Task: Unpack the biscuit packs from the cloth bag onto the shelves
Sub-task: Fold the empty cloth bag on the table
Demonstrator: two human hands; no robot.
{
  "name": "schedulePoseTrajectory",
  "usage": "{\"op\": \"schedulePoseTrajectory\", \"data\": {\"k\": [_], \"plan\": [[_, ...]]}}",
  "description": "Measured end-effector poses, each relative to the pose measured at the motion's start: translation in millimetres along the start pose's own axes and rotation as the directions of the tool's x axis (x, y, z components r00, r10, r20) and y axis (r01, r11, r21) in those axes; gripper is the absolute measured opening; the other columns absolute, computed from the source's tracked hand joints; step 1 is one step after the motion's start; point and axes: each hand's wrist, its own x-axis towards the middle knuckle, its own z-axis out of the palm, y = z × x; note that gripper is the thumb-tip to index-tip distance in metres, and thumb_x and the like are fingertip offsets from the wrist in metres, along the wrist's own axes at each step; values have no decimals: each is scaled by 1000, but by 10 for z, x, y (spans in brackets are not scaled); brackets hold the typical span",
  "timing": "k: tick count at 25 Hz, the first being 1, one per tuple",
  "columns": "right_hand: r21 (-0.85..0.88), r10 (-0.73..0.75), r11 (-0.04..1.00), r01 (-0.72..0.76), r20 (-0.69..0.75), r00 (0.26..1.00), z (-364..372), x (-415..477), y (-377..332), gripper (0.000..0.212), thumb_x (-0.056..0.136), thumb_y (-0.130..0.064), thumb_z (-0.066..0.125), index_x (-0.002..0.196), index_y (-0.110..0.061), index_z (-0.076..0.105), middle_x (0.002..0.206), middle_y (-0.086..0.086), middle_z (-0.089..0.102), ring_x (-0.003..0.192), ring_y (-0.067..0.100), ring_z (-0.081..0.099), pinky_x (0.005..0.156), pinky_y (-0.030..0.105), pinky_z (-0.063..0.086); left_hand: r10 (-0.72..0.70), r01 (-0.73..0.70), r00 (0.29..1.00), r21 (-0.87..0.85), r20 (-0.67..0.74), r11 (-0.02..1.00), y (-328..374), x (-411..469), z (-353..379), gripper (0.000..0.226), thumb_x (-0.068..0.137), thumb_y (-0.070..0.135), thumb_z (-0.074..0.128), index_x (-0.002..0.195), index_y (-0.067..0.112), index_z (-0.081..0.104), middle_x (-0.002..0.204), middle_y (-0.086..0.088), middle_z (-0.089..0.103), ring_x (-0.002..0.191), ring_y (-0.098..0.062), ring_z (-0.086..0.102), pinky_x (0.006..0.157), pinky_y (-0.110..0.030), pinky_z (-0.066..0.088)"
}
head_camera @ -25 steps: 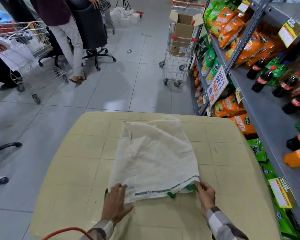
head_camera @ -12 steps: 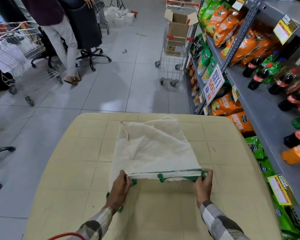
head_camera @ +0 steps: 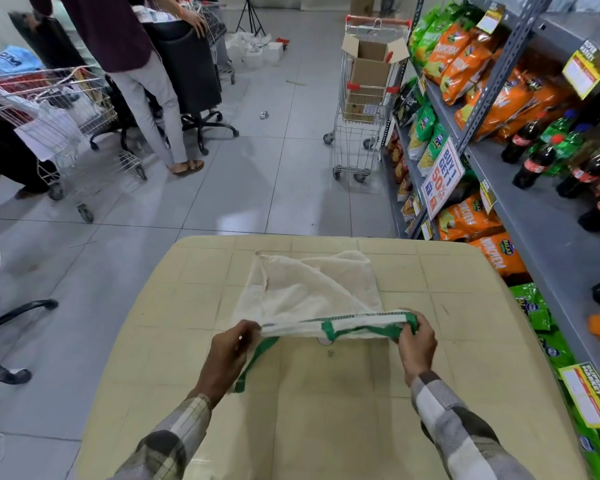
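— How is it held?
— The left hand (head_camera: 227,358) and right hand (head_camera: 417,344) each pinch a corner of the cloth bag (head_camera: 309,289)'s mouth, which is stretched between them.
— Risk?
— The green handle (head_camera: 257,358) dangling below the left grip could snag a wrist. Beyond the grip the bag lies flat on the table (head_camera: 187,306); no biscuit packs show.

The cloth bag (head_camera: 312,289) is cream with a green-edged mouth and lies flat and slack, its body stretching away from both hands. Its mouth edge is lifted taut between the left hand (head_camera: 227,358) and the right hand (head_camera: 416,344), which pinch its corners. One green handle (head_camera: 257,358) droops under the left hand. The grey shelves (head_camera: 534,216) stand beyond the right hand.
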Motion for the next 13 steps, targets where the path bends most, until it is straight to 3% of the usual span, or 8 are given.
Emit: {"op": "schedulePoseTrajectory", "data": {"k": [1,3,4,5,7,9,11,13], "plan": [[283,242,926,-250,62,968,69,17,-15,36,90,3,45,104,-21,67,104,10,68,95,31,65,80,50,59,-14,14,999,-17,29,1000,-32,0,2,27,85,-4,63,94,21,67,84,13,70,74,-8,66,66,-22,53],[647,480,499,-577,348,805,151,-9,-44,29,97,2,44,117,-10,60,114,18,64,97,33,62,70,47,61,-92,96,995,-108,47,989,-40,-13,19,26,83,-5,69,88,20,73,84,12,74,78,-9,70,67,-26,57],[704,492,369,-607,406,770,186,-49,-53,30,97,2,46,124,-5,57,120,19,63,98,32,62,66,44,61,-180,183,983,-188,33,965,-34,-21,32,23,83,-3,71,87,19,76,85,10,76,82,-9,72,71,-27,58],[718,500,349,-602,400,768,219,-97,-58,32,97,2,47,127,-5,55,123,18,62,96,29,62,62,38,62,-291,287,956,-284,27,915,-21,-19,40,21,83,-2,71,86,17,78,86,7,77,84,-11,72,74,-26,58],[634,465,591,-498,237,853,243,-210,-109,30,96,2,47,122,-14,51,115,15,62,85,23,60,58,30,59,-507,480,859,-459,72,748,-46,17,39,19,83,-2,70,82,15,80,84,-2,78,85,-18,73,75,-32,57],[245,280,926,-287,63,958,191,-269,-145,25,94,-3,54,112,-19,46,112,18,64,82,23,60,65,31,52,-617,548,786,-512,45,661,-100,63,-8,19,82,-2,70,78,13,80,80,-7,77,79,-23,70,71,-36,56],[-23,-48,998,52,168,985,35,-246,-87,42,83,-3,73,107,-22,44,101,16,68,81,19,65,64,28,52,-640,518,762,-503,-97,692,-136,94,-95,20,82,-4,68,76,13,78,76,-7,75,73,-21,67,69,-33,55],[-149,-224,936,319,445,867,-176,-176,-64,62,73,-9,85,110,-36,44,94,-1,65,82,6,63,65,16,51,-621,457,751,-502,-224,734,-149,104,-180,23,85,-6,62,77,12,73,77,-8,73,70,-21,64,68,-31,53]]}}
